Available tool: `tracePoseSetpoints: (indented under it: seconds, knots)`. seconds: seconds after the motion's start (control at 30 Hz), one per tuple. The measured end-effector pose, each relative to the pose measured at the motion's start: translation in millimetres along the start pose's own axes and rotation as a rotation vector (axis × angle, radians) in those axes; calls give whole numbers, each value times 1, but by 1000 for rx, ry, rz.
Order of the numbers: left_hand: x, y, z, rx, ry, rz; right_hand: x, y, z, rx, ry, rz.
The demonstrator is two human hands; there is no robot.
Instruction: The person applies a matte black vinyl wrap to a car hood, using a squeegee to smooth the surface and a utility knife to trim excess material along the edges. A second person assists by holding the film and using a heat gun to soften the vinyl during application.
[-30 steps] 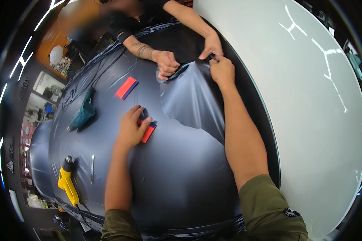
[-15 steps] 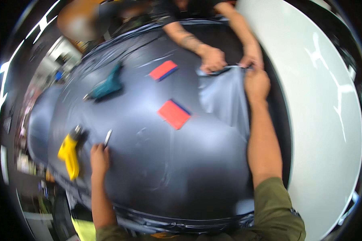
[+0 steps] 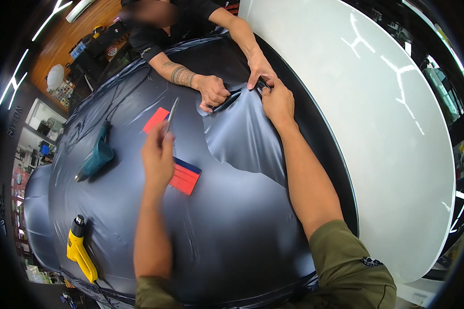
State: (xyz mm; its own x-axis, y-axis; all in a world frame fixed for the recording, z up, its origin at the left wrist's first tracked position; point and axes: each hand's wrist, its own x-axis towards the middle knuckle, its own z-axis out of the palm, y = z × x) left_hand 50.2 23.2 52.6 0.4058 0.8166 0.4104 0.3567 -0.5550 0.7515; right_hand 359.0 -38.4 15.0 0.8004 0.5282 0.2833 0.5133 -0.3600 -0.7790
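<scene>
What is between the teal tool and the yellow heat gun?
In the head view, only bare dark matte film lies between the teal heat tool and the yellow heat gun.

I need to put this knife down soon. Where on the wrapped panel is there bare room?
Free: the dark film between the red squeegee and your right forearm, and between the yellow heat gun and your left arm. Crowded: the top edge, where your right hand and a co-worker's hands pinch the film.
</scene>
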Motion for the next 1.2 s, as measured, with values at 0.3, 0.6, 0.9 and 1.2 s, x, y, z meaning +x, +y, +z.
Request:
tracePoseSetpoints:
  seconds: [0.3,0.6,0.9,1.2]
  knots:
    - [8,-34,52,-69,204,-115,-1,-2,-2,-74,-80,-12]
    - [0,-29,66,-47,223,-23,-3,-2,-2,-204,-9,-121]
    - [0,-34,64,-36,164,-127,1,1,-1,-252,-32,-55]
    - [0,-32,67,-62,153,-174,8,-2,-8,-114,-166,77]
